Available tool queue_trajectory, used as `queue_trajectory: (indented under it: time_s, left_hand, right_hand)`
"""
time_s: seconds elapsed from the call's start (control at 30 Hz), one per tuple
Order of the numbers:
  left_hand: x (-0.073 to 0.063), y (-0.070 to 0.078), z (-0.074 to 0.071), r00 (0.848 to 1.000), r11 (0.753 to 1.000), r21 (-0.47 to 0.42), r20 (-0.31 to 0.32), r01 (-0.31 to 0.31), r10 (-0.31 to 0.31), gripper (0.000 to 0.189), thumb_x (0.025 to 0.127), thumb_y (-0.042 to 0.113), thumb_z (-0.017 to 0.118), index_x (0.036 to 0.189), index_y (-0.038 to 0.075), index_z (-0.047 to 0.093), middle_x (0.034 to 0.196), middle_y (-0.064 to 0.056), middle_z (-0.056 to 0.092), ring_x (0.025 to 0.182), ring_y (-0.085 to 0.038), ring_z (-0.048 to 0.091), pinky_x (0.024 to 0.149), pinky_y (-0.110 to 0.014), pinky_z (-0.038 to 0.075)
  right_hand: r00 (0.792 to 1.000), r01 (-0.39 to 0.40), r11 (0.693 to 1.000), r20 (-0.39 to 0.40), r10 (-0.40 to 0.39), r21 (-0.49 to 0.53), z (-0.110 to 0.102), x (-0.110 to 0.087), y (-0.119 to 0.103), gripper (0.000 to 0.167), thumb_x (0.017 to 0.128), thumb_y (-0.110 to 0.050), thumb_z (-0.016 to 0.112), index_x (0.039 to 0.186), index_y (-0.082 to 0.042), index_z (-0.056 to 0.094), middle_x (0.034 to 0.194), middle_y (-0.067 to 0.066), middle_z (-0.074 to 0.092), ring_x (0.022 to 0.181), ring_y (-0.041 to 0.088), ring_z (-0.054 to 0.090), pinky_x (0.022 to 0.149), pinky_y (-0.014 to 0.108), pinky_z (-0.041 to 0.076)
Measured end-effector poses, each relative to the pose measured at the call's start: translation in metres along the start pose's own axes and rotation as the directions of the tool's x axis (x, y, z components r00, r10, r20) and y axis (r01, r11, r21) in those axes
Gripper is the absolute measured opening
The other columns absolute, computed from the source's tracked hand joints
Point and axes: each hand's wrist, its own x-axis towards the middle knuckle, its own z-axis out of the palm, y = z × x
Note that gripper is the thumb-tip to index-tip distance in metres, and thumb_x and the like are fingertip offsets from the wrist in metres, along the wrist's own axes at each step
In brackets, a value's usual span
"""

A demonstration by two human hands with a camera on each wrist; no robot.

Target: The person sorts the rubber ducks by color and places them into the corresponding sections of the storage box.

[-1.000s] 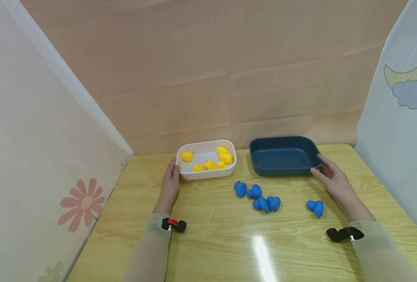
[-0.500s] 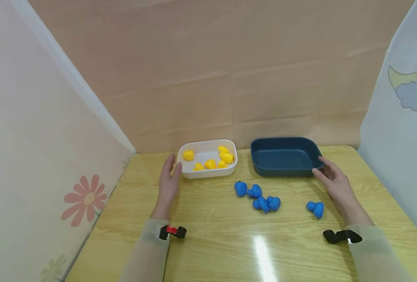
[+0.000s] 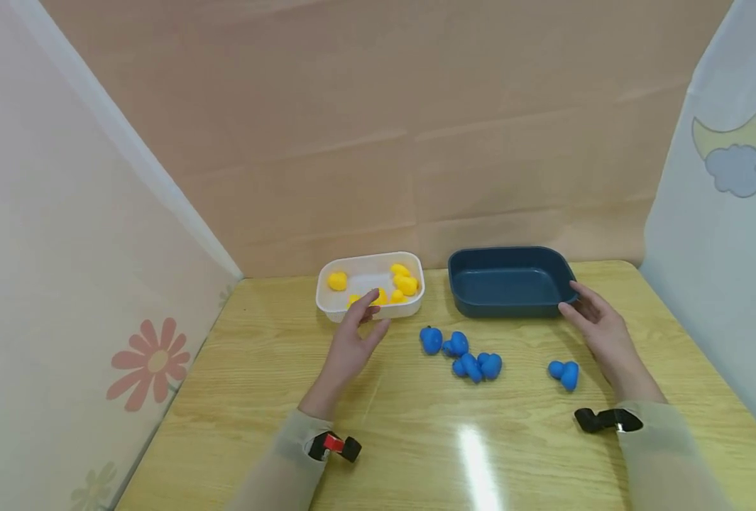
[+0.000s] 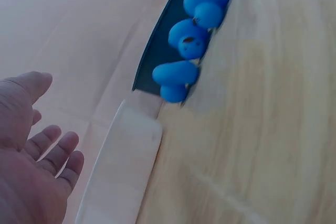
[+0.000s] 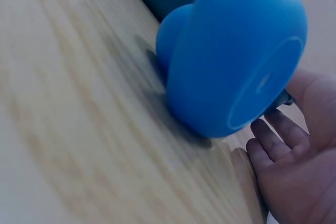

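My left hand [image 3: 350,348] hovers in front of the white container [image 3: 403,310], its fingers loosely spread and holding nothing. Its fingertips overlap the container's front wall in the head view. Several small yellow rubber ducks [image 3: 337,281] lie inside. My right hand [image 3: 604,341] is at the right end of the dark blue tray [image 3: 505,287], fingertips right at the rim and thumb by the front corner. No toys show in that tray. A lone blue rubber duck [image 3: 564,374] lies on the table left of my right hand; it looms large in the right wrist view.
Several more blue rubber ducks [image 3: 467,367] lie clustered on the wooden table [image 3: 416,440], in front of the gap between the containers. A beige cloth [image 3: 352,142] hangs behind the table. Patterned white cloths [image 3: 96,213] hang at both sides.
My left hand has come away from the white container's left end and swung right to its front. My right hand stays at the dark tray's right end.
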Motion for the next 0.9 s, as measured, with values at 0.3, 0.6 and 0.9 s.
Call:
queue_trajectory:
  time_s: [0.3,0.6,0.9]
  left_hand:
    - [-0.002,0.0,0.03,0.987,0.999,0.028,0.154,0.037,-0.041,0.069,0.104,0.012,0.08,0.165,0.006,0.048,0.16,-0.018,0.054,0.138,-0.041,0.058,0.119,-0.052,0.05]
    - [0.005,-0.002,0.053,0.965,0.99,0.133,0.253,0.04,-0.073,0.07,0.104,0.021,0.082,0.166,0.019,0.051,0.165,-0.006,0.053,0.14,-0.029,0.059,0.118,-0.043,0.051]
    - [0.009,-0.008,0.065,0.952,0.969,0.239,0.276,0.062,-0.129,0.07,0.102,0.026,0.084,0.165,0.017,0.054,0.166,-0.004,0.052,0.142,-0.027,0.057,0.119,-0.045,0.051]
  right_hand:
    - [1.0,-0.007,1.0,0.003,0.007,0.015,0.001,0.0,0.0,0.078,0.112,-0.049,0.063,0.178,-0.034,0.024,0.182,0.021,0.014,0.165,0.047,0.019,0.121,0.015,0.034]
    - [1.0,-0.002,1.0,-0.009,0.002,0.006,-0.001,0.002,-0.003,0.078,0.112,-0.05,0.063,0.178,-0.034,0.024,0.181,0.021,0.015,0.165,0.046,0.019,0.118,0.012,0.034]
    - [1.0,-0.011,1.0,-0.001,0.011,0.009,0.001,-0.002,-0.003,0.078,0.111,-0.051,0.063,0.177,-0.034,0.025,0.181,0.021,0.016,0.165,0.046,0.021,0.119,0.014,0.036]
